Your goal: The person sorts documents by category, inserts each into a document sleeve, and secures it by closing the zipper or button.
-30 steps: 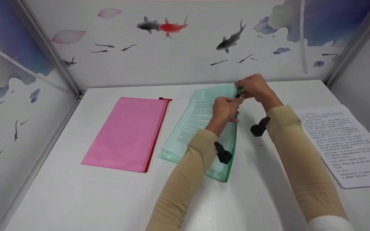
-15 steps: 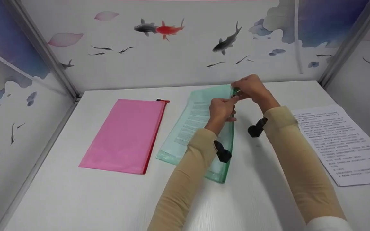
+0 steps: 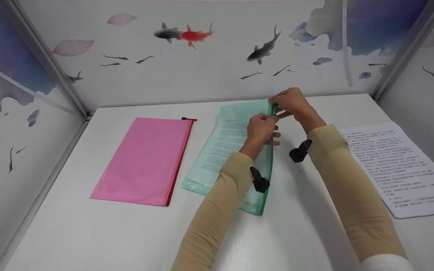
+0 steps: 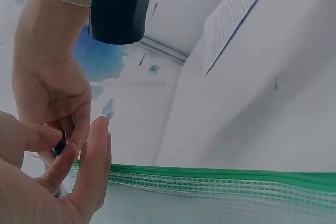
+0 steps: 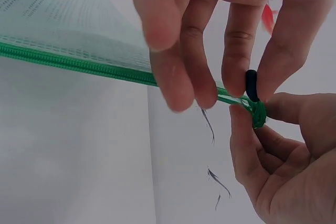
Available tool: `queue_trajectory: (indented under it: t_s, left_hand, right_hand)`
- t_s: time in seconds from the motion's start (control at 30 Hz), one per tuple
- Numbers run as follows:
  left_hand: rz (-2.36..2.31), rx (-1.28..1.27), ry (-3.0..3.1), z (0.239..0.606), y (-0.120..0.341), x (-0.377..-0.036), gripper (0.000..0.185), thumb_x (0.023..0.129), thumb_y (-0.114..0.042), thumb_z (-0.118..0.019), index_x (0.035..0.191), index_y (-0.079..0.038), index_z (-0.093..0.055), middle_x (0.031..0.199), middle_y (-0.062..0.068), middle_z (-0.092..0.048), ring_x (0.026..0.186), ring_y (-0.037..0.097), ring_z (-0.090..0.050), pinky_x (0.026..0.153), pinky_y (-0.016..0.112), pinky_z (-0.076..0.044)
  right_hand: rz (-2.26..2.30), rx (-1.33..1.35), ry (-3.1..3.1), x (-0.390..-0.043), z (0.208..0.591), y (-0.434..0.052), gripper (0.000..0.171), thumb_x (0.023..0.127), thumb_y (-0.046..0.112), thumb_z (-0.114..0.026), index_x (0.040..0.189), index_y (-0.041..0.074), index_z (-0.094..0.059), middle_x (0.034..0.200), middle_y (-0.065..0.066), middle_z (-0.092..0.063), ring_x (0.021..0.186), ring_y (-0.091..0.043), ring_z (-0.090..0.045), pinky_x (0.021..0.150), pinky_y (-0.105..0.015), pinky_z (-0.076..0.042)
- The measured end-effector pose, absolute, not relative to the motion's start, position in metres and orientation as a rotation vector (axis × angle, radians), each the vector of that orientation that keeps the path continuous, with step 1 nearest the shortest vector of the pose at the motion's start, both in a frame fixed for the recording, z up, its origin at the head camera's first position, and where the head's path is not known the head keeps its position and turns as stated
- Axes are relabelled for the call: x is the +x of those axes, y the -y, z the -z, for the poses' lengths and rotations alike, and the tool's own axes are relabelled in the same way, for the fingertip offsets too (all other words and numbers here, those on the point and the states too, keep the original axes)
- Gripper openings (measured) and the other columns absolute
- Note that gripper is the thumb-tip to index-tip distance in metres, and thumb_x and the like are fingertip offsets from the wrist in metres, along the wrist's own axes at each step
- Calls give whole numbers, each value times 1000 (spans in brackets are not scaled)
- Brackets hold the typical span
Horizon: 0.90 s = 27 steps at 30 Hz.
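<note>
A green translucent zip pouch (image 3: 232, 143) with a printed sheet inside lies flat on the white table (image 3: 89, 233). Both hands meet at its far right corner. My left hand (image 3: 268, 122) pinches the small black zipper pull (image 5: 252, 85) between thumb and fingers; the pull (image 4: 59, 144) also shows in the left wrist view. My right hand (image 3: 283, 105) grips the green end of the zipper (image 5: 257, 113) just beyond the pull. The green zipper tape (image 4: 220, 174) runs back along the pouch's right edge towards me.
A pink zip pouch (image 3: 145, 162) with a red zipper pull (image 3: 188, 119) lies to the left. A loose printed sheet (image 3: 401, 165) lies at the right edge of the table. Painted booth walls (image 3: 202, 75) close in the back and both sides.
Both hands keep their hold at the pouch's far corner. Only the head view has drifted slightly.
</note>
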<state>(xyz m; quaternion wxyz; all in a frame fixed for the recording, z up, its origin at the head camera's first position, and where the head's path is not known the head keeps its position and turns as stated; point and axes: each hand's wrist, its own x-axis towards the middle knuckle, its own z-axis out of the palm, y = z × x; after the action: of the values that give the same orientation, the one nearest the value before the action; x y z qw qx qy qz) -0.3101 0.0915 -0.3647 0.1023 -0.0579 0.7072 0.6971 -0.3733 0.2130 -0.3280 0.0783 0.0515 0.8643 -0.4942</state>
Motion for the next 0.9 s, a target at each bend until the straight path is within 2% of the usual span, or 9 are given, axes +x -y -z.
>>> queue_trajectory:
  t_s: [0.13, 0.27, 0.53, 0.77, 0.9]
  left_hand:
    - [-2105, -168, -2048, 368, -94, -307, 17, 100, -23, -56, 89, -12, -62, 86, 11, -68, 67, 20, -69, 57, 34, -62]
    - [-2128, -160, -2029, 371, -96, -303, 19, 101, -24, -52, 89, -12, -61, 81, 10, -66, 66, 20, -68, 57, 35, -62]
    - [-2120, -139, -1999, 375, -96, -298, 18, 101, -22, -50, 92, -10, -61, 84, 12, -67, 67, 19, -68, 59, 37, -62]
    - [-2151, -102, -1872, 385, -90, -293, 18, 101, -19, -50, 91, -8, -59, 86, 12, -66, 69, 21, -69, 61, 39, -63]
    - [-2120, -108, -1839, 390, -87, -285, 17, 101, -18, -50, 91, -8, -59, 86, 12, -65, 70, 21, -68, 61, 40, -63]
  right_hand:
    - [1481, 176, -2593, -372, 327, -210, 44, 101, 24, -55, 132, -8, -59, 114, -13, -61, 99, -18, -65, 83, -32, -62]
    - [1494, 194, -2583, -371, 326, -206, 42, 101, 23, -53, 129, -8, -59, 112, -12, -58, 103, -20, -63, 87, -37, -61]
    - [1538, 210, -2578, -371, 323, -203, 44, 100, 20, -51, 131, -10, -56, 117, -15, -56, 112, -28, -62, 87, -39, -61]
    - [1549, 196, -2559, -371, 323, -206, 46, 102, 21, -50, 138, -8, -51, 130, -20, -55, 121, -33, -62, 89, -41, -60]
    - [1560, 194, -2556, -371, 322, -208, 45, 104, 21, -47, 140, -5, -50, 131, -21, -57, 119, -34, -64, 88, -41, -61]
